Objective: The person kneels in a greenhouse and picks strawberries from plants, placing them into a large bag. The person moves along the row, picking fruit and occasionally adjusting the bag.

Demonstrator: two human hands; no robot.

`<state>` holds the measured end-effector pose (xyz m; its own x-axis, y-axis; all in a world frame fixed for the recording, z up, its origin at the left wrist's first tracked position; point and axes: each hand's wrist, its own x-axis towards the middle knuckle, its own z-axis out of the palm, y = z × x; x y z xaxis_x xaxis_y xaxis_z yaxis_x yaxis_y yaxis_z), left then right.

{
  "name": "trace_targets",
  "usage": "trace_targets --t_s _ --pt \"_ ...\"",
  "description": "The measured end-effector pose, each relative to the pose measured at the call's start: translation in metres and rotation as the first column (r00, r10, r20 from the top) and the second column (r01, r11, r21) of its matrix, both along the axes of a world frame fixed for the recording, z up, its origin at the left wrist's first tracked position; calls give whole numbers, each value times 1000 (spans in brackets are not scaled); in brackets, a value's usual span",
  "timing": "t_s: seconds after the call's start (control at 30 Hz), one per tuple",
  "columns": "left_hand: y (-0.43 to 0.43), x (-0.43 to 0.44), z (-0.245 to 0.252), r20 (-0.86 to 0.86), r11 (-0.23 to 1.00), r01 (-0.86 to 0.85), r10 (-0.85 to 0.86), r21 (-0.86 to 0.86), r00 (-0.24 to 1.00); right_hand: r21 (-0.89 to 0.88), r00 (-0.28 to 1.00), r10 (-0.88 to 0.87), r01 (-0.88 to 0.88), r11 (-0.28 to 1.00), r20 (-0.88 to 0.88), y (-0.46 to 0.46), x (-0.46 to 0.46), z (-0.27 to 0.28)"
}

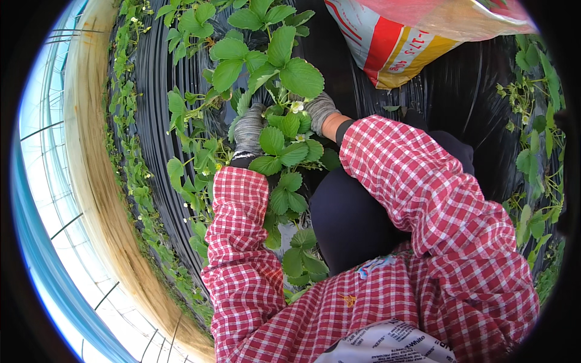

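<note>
Both my hands wear grey knit gloves and reach into a strawberry plant (281, 149) with broad green leaves. On the plant's left side is my left hand (250, 129), its fingertips hidden under the leaves. My right hand (320, 111) lies on the right side, beside a white strawberry flower (297, 107); its fingers are covered by leaves and stems. Whether either hand grips anything cannot be seen. Larger leaves (302, 77) spread just above both hands.
A printed woven sack (395, 50) stands at the upper right on black plastic mulch film (472, 90). My bent knee (349, 218) is close to the plant. More strawberry rows run along the left (131, 149) and right (531, 154). A greenhouse film wall (50, 149) curves at far left.
</note>
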<state>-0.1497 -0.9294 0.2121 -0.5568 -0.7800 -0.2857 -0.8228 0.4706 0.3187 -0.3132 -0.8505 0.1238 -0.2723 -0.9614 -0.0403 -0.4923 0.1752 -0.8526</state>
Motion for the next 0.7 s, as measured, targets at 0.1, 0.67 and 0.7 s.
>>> trace_targets --t_s 0.1,0.67,0.7 --pt "8 -4 0 -8 998 -19 19 -62 1000 44 973 64 -56 997 -222 -6 4 4" --pt "20 25 44 -369 510 -481 857 713 360 -18 789 -350 415 910 505 -13 -47 87" --pt "22 21 67 -415 573 -579 820 581 394 226 869 -465 424 877 170 -8 -59 97"
